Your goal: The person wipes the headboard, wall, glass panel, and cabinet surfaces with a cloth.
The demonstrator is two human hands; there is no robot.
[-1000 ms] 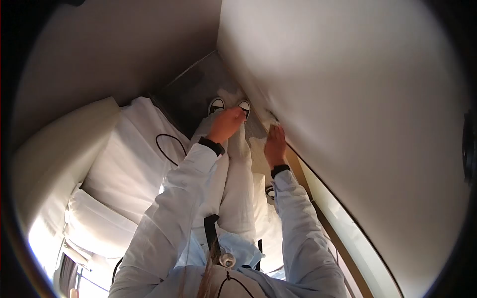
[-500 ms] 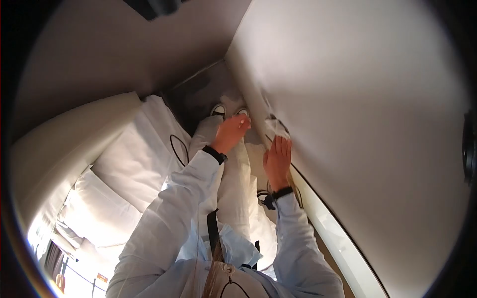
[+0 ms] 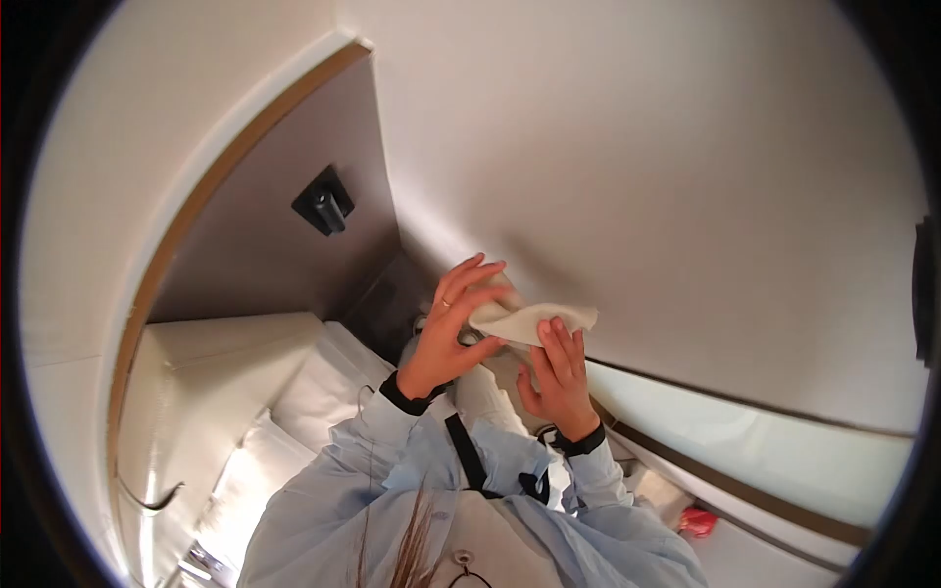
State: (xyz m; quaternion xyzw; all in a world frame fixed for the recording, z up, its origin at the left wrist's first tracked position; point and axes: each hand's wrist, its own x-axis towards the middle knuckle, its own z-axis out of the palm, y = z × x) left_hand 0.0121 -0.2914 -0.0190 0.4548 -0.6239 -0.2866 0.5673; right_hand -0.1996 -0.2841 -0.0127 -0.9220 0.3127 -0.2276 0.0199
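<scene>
A cream-white cloth (image 3: 529,321), loosely folded and rippled, is up in front of me near the wall panel. My right hand (image 3: 562,382) has its fingers over the cloth's right part, gripping it, with the thumb lower and apart. My left hand (image 3: 446,333) is at the cloth's left end, its fingers spread and curved, the upper ones slightly blurred. Those fingertips overlap the cloth's edge; whether they press on it I cannot tell. Both wrists wear black bands.
A smooth pale wall panel (image 3: 667,196) rises close on the right. A black latch handle (image 3: 328,204) sits on the grey-brown panel ahead. White bedding (image 3: 314,387) lies at the left beside a cream padded edge (image 3: 235,358). Something red (image 3: 697,521) lies at lower right.
My view has tilted up, showing the latch handle. The cloth, earlier small beyond my right fingers, is now spread wider. My left hand has come to the cloth and its fingers have opened.
</scene>
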